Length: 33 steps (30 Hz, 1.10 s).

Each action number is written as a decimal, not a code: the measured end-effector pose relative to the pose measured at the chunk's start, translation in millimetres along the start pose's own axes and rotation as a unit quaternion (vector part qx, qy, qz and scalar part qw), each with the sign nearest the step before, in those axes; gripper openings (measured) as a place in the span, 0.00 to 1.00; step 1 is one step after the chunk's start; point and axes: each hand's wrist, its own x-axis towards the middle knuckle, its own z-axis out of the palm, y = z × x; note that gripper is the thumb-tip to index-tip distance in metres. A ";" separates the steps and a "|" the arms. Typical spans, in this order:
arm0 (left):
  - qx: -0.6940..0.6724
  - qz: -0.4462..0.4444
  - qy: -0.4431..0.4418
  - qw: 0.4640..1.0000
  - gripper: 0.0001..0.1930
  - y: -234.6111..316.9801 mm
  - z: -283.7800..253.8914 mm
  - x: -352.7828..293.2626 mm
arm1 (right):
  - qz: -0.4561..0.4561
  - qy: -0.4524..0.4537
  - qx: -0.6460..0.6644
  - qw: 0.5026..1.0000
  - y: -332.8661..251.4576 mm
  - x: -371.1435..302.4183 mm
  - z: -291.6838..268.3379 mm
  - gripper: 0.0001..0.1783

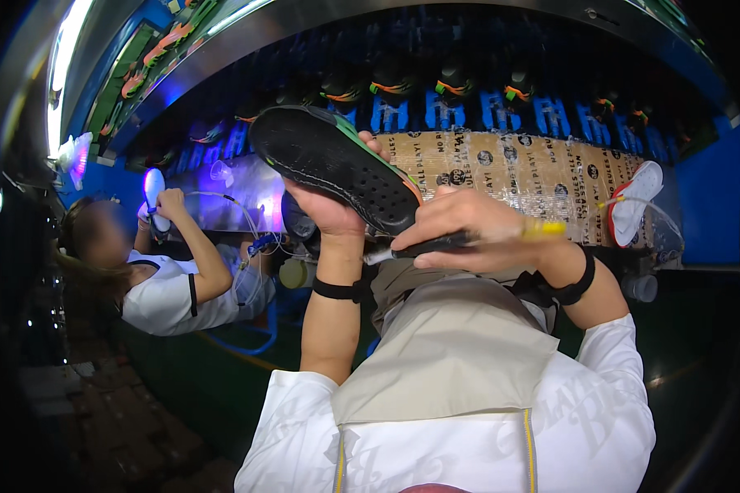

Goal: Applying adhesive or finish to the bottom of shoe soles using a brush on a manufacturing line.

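My left hand [330,207] is wrapped round a black shoe [329,160] from below. The shoe's dark bottom faces me, with small holes towards its near end and green and orange along its edge. Close to that near end, my right hand [467,220] grips a black-handled brush-like tool [437,244]. Its pale tip points left, past my left wrist, and is too blurred to make out. Behind the right hand a blurred yellow piece [544,229] shows; whether it belongs to the tool I cannot tell.
Printed cardboard [501,172] covers the bench ahead. Beyond it, several dark shoes with orange trim sit above blue holders [444,111]. A white sole with red edging [633,205] and a thin hose lie at right. At left, a co-worker [189,275] handles another sole [153,195].
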 end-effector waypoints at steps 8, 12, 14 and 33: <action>-0.008 0.002 -0.110 0.994 0.58 22.2 10.7 12.1 | -0.039 0.046 -0.047 0.997 2.2 2.7 -9.7 0.16; 0.027 -0.006 -0.188 0.982 0.61 30.7 15.5 23.3 | 0.065 0.082 0.140 0.985 1.4 5.1 -16.1 0.17; 0.060 -0.013 -0.245 0.968 0.62 35.2 20.1 31.9 | 0.002 0.055 -0.078 0.995 4.0 8.7 -16.1 0.17; 0.439 -0.182 -0.213 0.854 0.33 37.3 58.8 75.4 | -0.008 -0.034 -0.098 0.995 1.5 19.6 -30.6 0.19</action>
